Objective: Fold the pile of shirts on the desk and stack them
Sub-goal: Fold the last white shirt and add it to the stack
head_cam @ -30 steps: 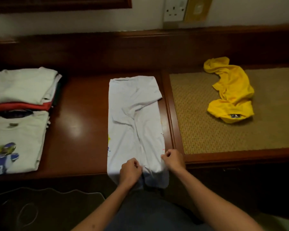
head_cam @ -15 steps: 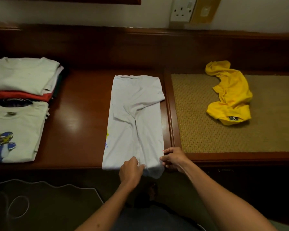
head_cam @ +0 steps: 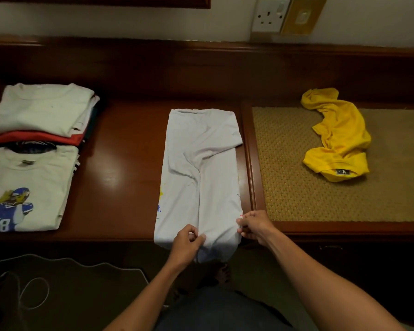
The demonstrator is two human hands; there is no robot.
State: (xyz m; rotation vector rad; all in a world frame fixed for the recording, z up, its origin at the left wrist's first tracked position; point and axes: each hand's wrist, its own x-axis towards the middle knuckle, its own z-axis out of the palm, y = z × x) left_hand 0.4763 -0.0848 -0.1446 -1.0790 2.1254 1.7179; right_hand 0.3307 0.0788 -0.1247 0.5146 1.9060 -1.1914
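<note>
Both hands have hardly shifted: left hand [head_cam: 186,244] and right hand [head_cam: 253,226] pinch the hem of the limp, light white shirt [head_cam: 201,168] lying lengthwise on the surface [head_cam: 120,168], best lifted by those near corners.

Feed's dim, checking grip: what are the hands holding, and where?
Both hands, left and right, pinch the bottom hem of the long-folded white cotton shirt.
</note>
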